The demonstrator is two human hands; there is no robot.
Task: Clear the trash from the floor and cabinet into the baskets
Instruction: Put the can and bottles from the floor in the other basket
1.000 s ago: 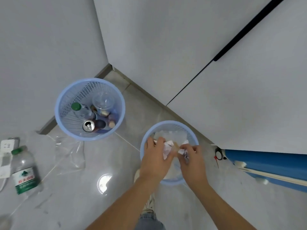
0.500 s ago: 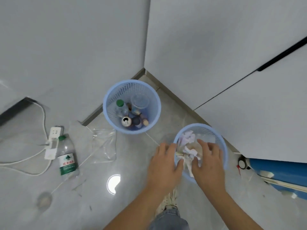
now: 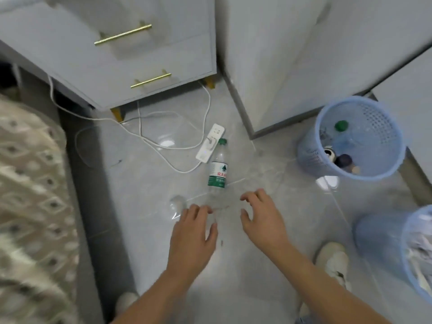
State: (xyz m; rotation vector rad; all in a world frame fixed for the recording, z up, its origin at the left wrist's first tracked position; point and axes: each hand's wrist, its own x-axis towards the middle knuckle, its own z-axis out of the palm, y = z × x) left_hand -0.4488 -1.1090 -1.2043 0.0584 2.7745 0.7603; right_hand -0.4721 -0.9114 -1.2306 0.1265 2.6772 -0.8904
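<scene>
A clear plastic water bottle [image 3: 217,168] with a green cap and green label lies on the grey floor, just beyond my hands. A clear plastic bag [image 3: 261,174] lies flat to its right, hard to make out. My left hand [image 3: 192,235] and my right hand [image 3: 263,218] hover above the floor, fingers loosely curled, holding nothing. A blue basket [image 3: 383,176] at the right holds bottles and a can. A second blue basket [image 3: 383,244] at the lower right edge holds crumpled white paper.
A white power strip [image 3: 210,142] with cables lies beside the bottle's cap. A grey cabinet [image 3: 131,61] with gold handles stands behind it, a patterned bed cover [image 3: 28,195] is at the left. My white shoe [image 3: 334,260] is near the paper basket.
My hands left the paper basket and let go of the crumpled paper. The view swung left, so the bottle on the floor now lies in front of both empty hands.
</scene>
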